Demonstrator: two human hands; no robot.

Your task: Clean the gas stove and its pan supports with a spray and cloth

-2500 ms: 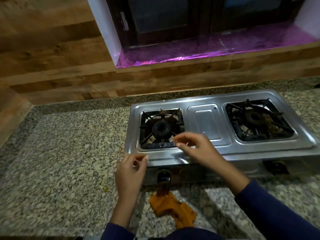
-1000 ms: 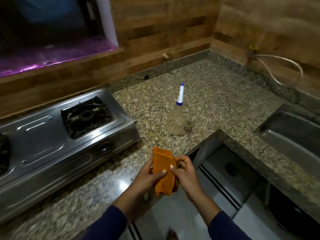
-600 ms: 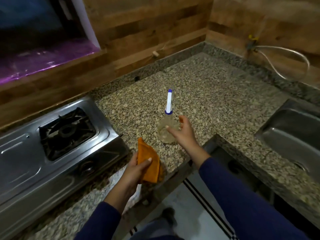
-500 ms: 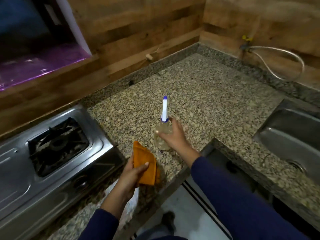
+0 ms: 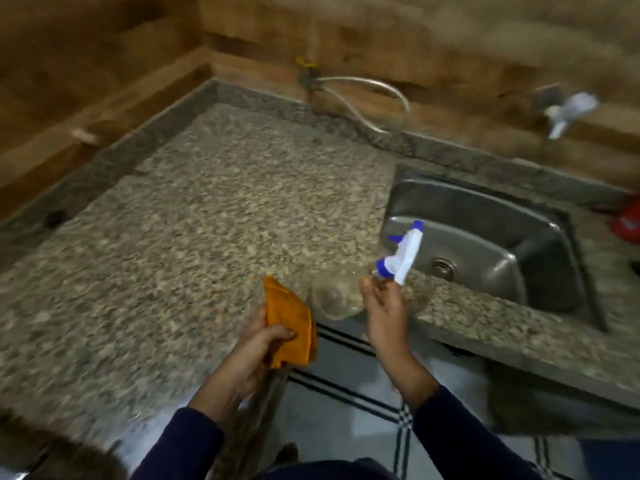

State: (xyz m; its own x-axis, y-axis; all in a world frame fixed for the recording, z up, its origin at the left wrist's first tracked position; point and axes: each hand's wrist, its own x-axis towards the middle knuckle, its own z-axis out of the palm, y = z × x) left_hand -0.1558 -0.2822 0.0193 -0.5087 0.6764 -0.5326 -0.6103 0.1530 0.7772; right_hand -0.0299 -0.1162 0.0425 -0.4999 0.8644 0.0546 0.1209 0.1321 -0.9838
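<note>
My left hand (image 5: pixel 258 344) grips a folded orange cloth (image 5: pixel 289 327) just over the counter's front edge. My right hand (image 5: pixel 382 311) holds a clear spray bottle (image 5: pixel 341 296) by its neck, lifted off the counter and tilted, its white and blue trigger head (image 5: pixel 401 252) pointing up and right toward the sink. Cloth and bottle are close together but apart. The gas stove is out of view.
A speckled granite counter (image 5: pixel 194 230) fills the left and centre, with wood-panelled walls behind. A steel sink (image 5: pixel 485 244) is set in at the right. A white hose (image 5: pixel 367 98) hangs from a wall valve; a white tap (image 5: pixel 568 112) sits at far right. Tiled floor lies below.
My right hand closed on the spray bottle and lifted it off the counter, tilting it. My view swung right, so the stove left the frame and the sink came in.
</note>
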